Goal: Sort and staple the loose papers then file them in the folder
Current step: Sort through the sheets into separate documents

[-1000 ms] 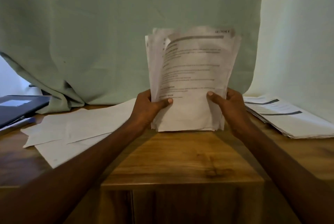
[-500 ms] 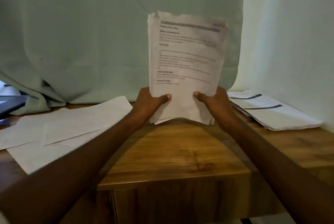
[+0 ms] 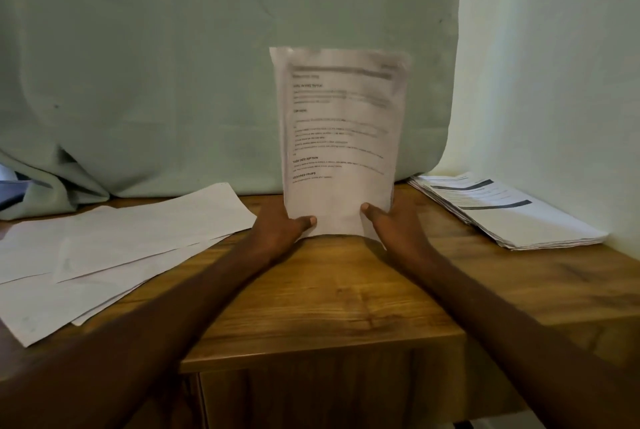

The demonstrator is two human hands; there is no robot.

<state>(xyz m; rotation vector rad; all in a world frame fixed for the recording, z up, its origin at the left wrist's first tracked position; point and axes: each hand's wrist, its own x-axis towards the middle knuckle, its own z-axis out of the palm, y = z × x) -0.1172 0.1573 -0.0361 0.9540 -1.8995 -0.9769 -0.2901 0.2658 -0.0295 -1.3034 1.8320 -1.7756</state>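
Thumbs of both hands lie across the front of an upright stack of papers (image 3: 337, 138), pinching its lower corners; the other fingers are hidden behind the sheets. From the head camera, the left hand (image 3: 277, 231) grips the bottom left corner and the right hand (image 3: 393, 226) the bottom right, with both forearms reaching forward and converging toward the middle of the desk (image 3: 322, 304). The stack stands on its lower edge, which meets the wood between the two hands. Its front page is white with blurred black print and a grey bar near the top; the top edge looks slightly uneven.

The desk is warm brown wood with visible grain and a square near edge. On its left lie several loose white sheets (image 3: 114, 248), overlapping and fanned at angles. On the far right sits a flat pile of printed pages (image 3: 502, 210), its layered edges showing, with dark bars across the top page. A pale green cloth (image 3: 173, 65) hangs behind, bunched in folds at far left.
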